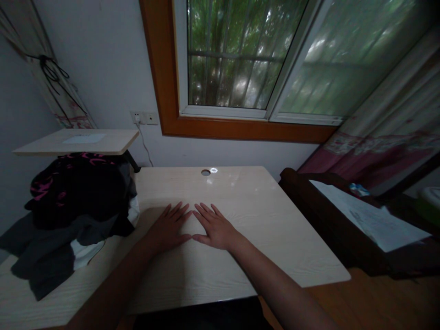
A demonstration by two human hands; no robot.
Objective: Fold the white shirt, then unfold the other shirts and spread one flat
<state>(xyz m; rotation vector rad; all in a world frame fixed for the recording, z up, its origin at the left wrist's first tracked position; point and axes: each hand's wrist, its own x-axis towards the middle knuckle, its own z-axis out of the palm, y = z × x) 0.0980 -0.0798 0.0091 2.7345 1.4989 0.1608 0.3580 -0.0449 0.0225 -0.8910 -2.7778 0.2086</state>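
Both hands lie palm down on a pale wood-grain desk (288, 256). My left hand (168, 230) rests flat with its fingers spread, and nothing is in it. Beside it my right hand (216, 228) is flat too, fingers apart and holding nothing. The two thumbs meet or nearly meet at the tips, and the index fingertips are close together. A heap of dark clothes (82, 192), black with pink marks, grey and white, sits on the desk to the left of my left hand.
A raised shelf (44, 143) with a paper (84, 138) stands over the clothes. The desk has a cable hole (206, 173) near its back edge. A wall socket (144, 118) with a cord is behind. At right, dark furniture (309, 215) bears a large white sheet (367, 215).
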